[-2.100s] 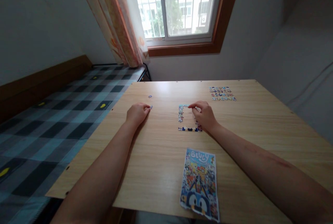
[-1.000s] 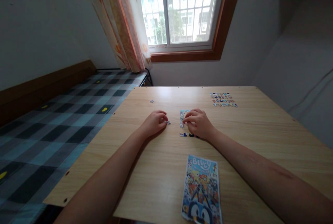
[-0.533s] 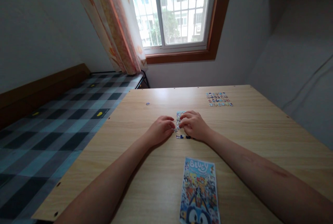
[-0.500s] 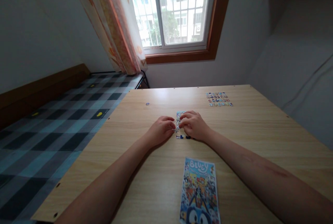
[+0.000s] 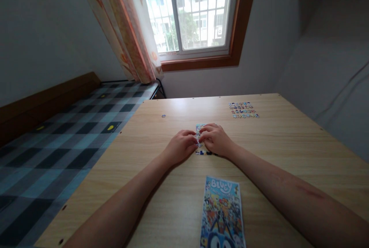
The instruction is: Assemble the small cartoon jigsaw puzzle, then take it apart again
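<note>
My left hand (image 5: 181,147) and my right hand (image 5: 215,139) meet fingertip to fingertip over a small, partly built jigsaw frame (image 5: 199,128) on the wooden table (image 5: 276,152). Both hands are curled, with fingers pinched at the frame's left edge. The left fingertips press a tiny puzzle piece against that edge; the piece itself is mostly hidden. The right hand covers most of the frame, leaving only its top left corner and bottom strip showing.
A colourful puzzle picture card (image 5: 222,212) lies near the table's front edge. A group of loose pieces in rows (image 5: 243,110) sits at the back right. One stray piece (image 5: 163,116) lies at the back left. A checked bed (image 5: 57,133) adjoins the table's left side.
My left hand slid right from the table's left part, carrying a small piece, until its fingers met the right hand at the frame. The right hand shifted left over the frame.
</note>
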A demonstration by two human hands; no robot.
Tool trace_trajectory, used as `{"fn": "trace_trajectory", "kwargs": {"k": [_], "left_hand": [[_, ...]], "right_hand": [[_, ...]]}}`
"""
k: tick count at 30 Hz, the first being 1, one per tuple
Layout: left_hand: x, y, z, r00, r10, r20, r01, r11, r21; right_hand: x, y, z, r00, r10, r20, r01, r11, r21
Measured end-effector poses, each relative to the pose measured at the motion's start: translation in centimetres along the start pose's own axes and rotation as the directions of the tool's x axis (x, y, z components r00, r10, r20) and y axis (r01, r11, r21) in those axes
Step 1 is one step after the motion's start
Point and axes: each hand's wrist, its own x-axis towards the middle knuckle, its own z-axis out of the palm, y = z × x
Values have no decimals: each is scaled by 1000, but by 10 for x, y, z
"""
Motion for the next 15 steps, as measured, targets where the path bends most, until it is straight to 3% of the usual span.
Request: {"fn": "trace_trajectory", "kwargs": {"k": [9, 15], "left_hand": [[-1, 4, -7, 998, 44, 54, -51, 990, 130], [-1, 5, -7, 999, 19, 37, -23, 992, 123]], "right_hand": [[0, 0, 0, 1000, 13, 2, -13, 1000, 1], [0, 0, 1, 1000, 4, -12, -4, 1000, 0]]}}
